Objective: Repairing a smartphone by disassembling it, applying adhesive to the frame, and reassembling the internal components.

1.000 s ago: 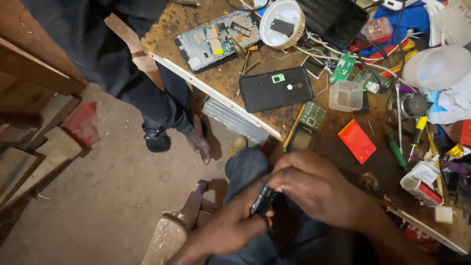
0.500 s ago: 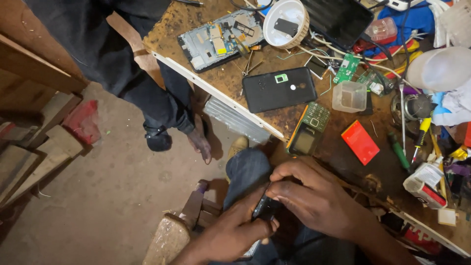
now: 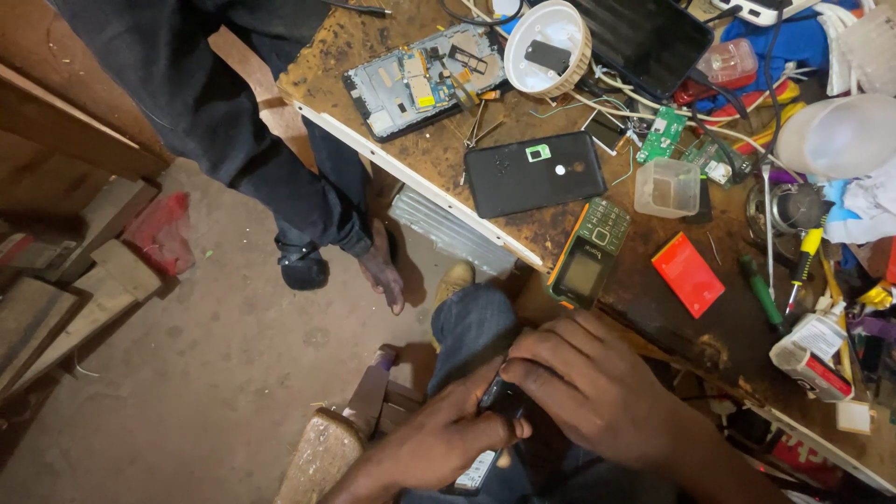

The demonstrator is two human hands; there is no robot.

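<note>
Below the cluttered workbench (image 3: pixel 448 177), both hands (image 3: pixel 523 411) curl together over the lap, clamped on a small dark phone (image 3: pixel 501 399).

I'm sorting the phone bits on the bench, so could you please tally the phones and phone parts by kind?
Keypad phones: 2, one green on the table, one dark in the left hand and right hand.
Opened phone chassis: 1.
Black back cover: 1.
Red battery: 1.
Total: 5.
</note>
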